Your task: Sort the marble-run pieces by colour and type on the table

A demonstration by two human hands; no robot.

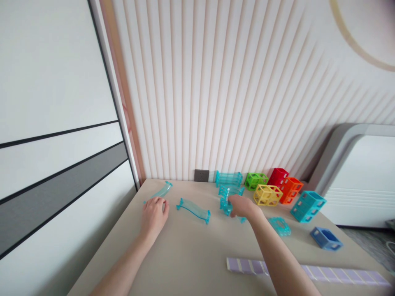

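Observation:
My left hand is at the table's left side, fingers curled over the near end of a translucent teal curved plastic piece. The fingertips are partly hidden behind the knuckles. To the right of that hand lies a second teal curved plastic piece, apart from both hands. My right hand reaches to the middle of the table, its fingers closed on another teal plastic piece, which the hand partly covers. Just behind it are a teal wavy piece and a teal ribbed piece near the wall.
Right of my right hand stand open-frame blocks: green, yellow, red, orange, teal and blue. A flat teal piece lies nearer. A lilac strip runs under my right forearm.

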